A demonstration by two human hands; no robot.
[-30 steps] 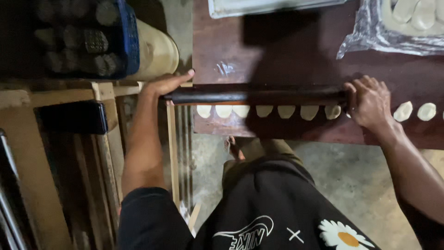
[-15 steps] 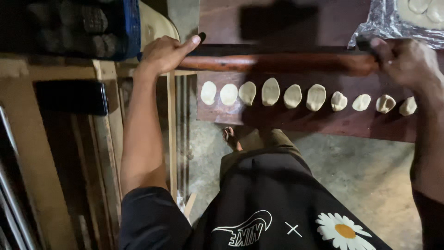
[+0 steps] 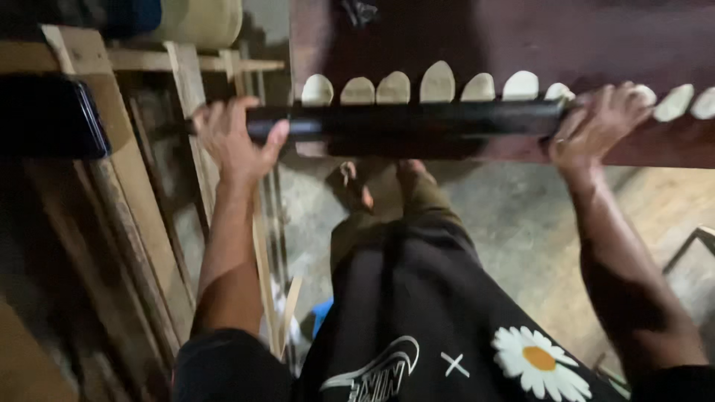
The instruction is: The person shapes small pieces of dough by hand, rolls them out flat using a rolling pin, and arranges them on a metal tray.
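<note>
A person's left hand (image 3: 234, 141) and right hand (image 3: 599, 123) wrap their fingers around the ends of a dark roller (image 3: 406, 123), which lies across a row of pale dough pieces (image 3: 437, 82) near the table (image 3: 655, 45) edge.

Black rolling pin (image 3: 417, 123) between the fingers, and pale cream dough pieces (image 3: 437, 82) lined up just beyond it on a dark reddish-brown worktop (image 3: 521, 37). Below, a black shirt (image 3: 447, 327) showing a white daisy with an orange centre.
</note>
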